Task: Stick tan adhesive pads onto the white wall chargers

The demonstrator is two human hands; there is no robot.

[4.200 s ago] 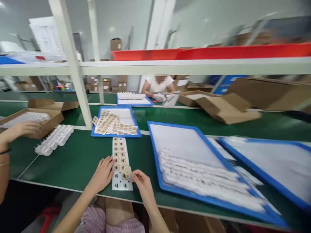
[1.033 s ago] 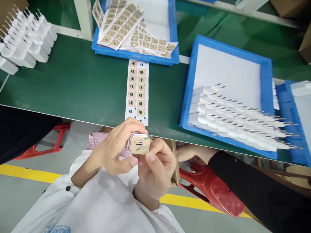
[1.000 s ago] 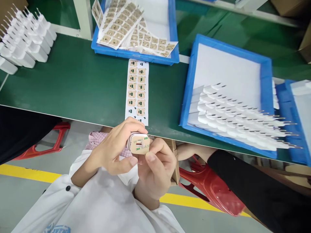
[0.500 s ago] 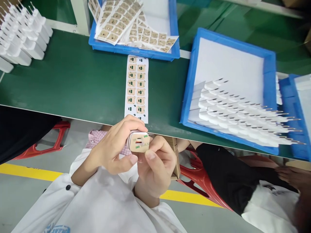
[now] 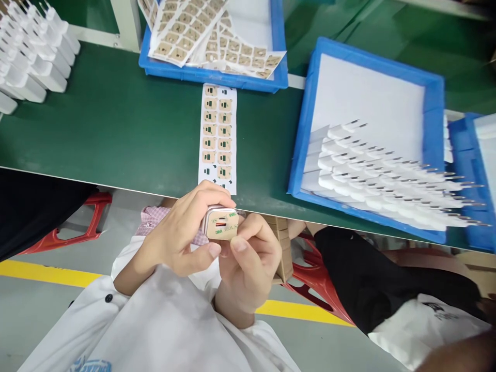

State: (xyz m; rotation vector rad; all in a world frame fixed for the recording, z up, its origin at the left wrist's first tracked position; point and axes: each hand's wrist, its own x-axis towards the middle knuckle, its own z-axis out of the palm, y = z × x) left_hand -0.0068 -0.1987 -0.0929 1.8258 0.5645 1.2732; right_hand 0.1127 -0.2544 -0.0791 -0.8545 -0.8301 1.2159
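Observation:
My left hand [image 5: 182, 230] is wrapped round a small white housing [image 5: 206, 219], with its end face turned up. On that face lies a tan 3M adhesive sticker [image 5: 227, 230] with small openings in its middle. My right hand [image 5: 251, 253] pinches the sticker's lower right corner between thumb and forefinger. Just beyond my hands, a white sheet [image 5: 217, 139] of similar tan stickers lies on the green table [image 5: 155, 134], its near end at the table's front edge. The underside of the housing is hidden by my fingers.
A blue tray [image 5: 213, 77] of sticker sheets stands behind. To the right, another blue tray [image 5: 374, 59] holds rows of white parts [image 5: 349, 181] with metal pins. More white parts [image 5: 34, 57] stand at the left. A person in black and white [image 5: 372, 279] is at the right.
The view has shifted slightly. Both hands keep nearly the same grip, and the sticker face is tilted slightly differently. The person at the right has moved an arm.

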